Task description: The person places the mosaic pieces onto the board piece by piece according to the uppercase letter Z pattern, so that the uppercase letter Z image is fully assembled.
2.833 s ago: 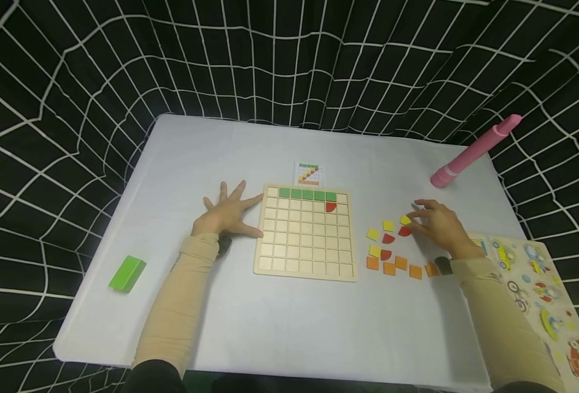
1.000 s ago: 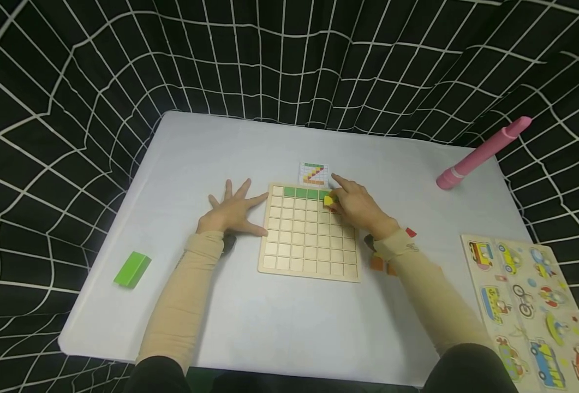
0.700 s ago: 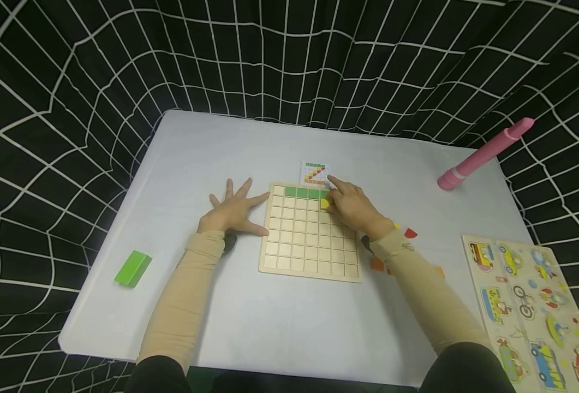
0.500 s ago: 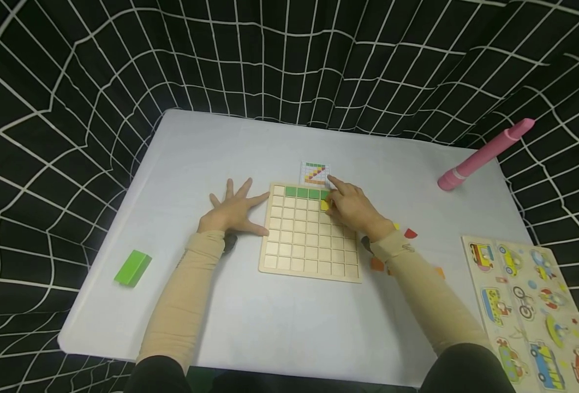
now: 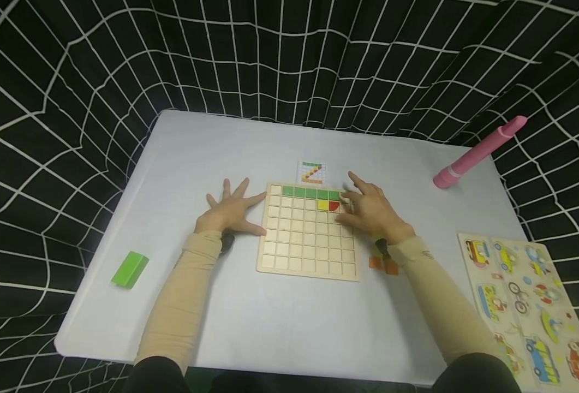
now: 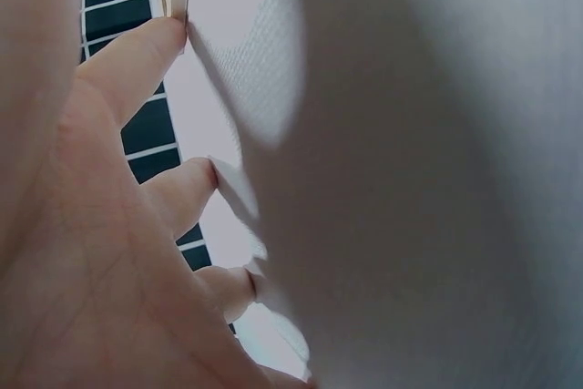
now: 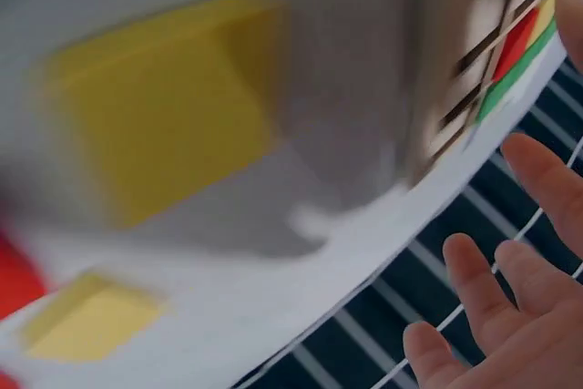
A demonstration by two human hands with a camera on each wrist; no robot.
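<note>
A wooden grid board (image 5: 296,240) lies mid-table, with several green squares (image 5: 311,193) along its far row. Below them, a yellow square tile (image 5: 322,204) sits in a cell beside a red quarter-circle tile (image 5: 334,206). My left hand (image 5: 225,214) is spread flat on the table, its thumb and index fingertip touching the board's left edge. Over the board's right side hovers my right hand (image 5: 375,210), fingers loosely extended and holding nothing. In the right wrist view, a loose yellow tile (image 7: 173,116) and a red piece (image 7: 14,280) lie on the table near that hand.
A small pattern card (image 5: 311,173) lies behind the board. Orange squares (image 5: 391,267) are partly hidden under the right forearm. A green block (image 5: 129,270) lies at left, a pink tube-like object (image 5: 478,153) stands at back right, and a vehicle picture puzzle (image 5: 530,305) is at right.
The right hand brought a yellow square from the loose pieces to the board, set it left of the red tile, released it and drew back rightward. The left hand stayed put.
</note>
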